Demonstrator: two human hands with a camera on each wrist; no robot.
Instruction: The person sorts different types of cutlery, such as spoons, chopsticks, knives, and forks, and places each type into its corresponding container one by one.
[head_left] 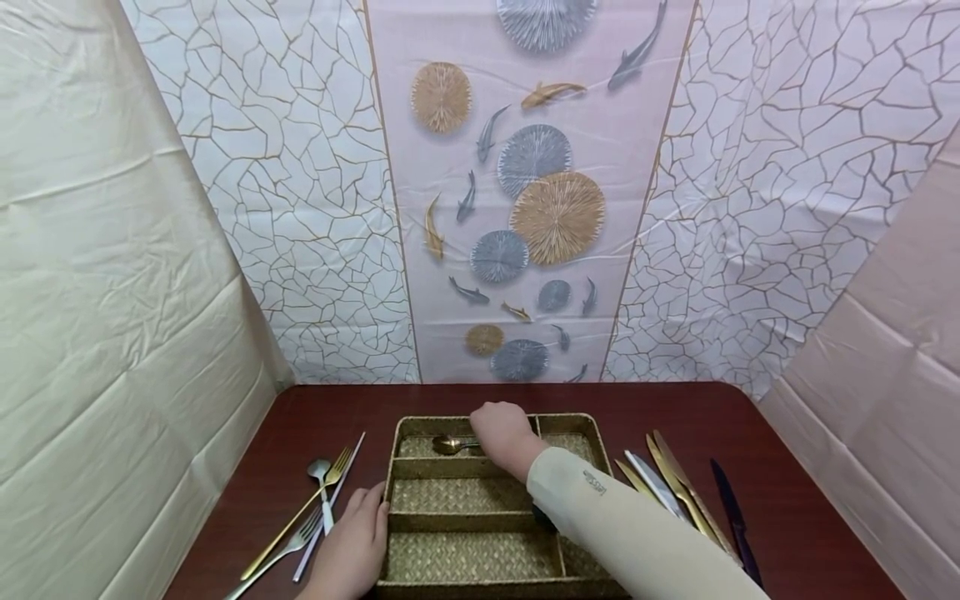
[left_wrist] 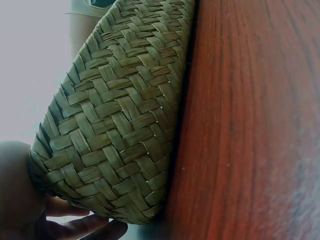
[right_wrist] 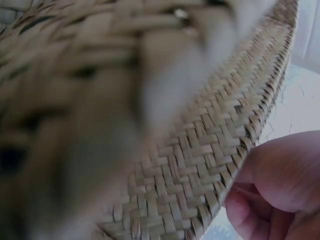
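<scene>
A woven divided tray (head_left: 472, 522) lies on the table. My right hand (head_left: 504, 432) reaches into its back long compartment, fingers curled round the handle of a gold spoon (head_left: 447, 445). The bowl of the spoon points left, and the hand covers most of the handle. In the right wrist view the curled right hand (right_wrist: 280, 185) shows beyond a woven wall, with the spoon hidden. Against the tray's left side rests my left hand (head_left: 354, 537), fingers fairly straight along the outer wall. Around the tray's corner, the left wrist view shows left fingers (left_wrist: 85, 227).
Left of the tray lie a gold fork (head_left: 342, 464), a silver spoon (head_left: 318, 469) with a white handle, a silver fork (head_left: 303, 533) and a pale thin stick (head_left: 351, 467). Several knives lie to the right, including a gold knife (head_left: 667, 467) and a dark knife (head_left: 726, 492).
</scene>
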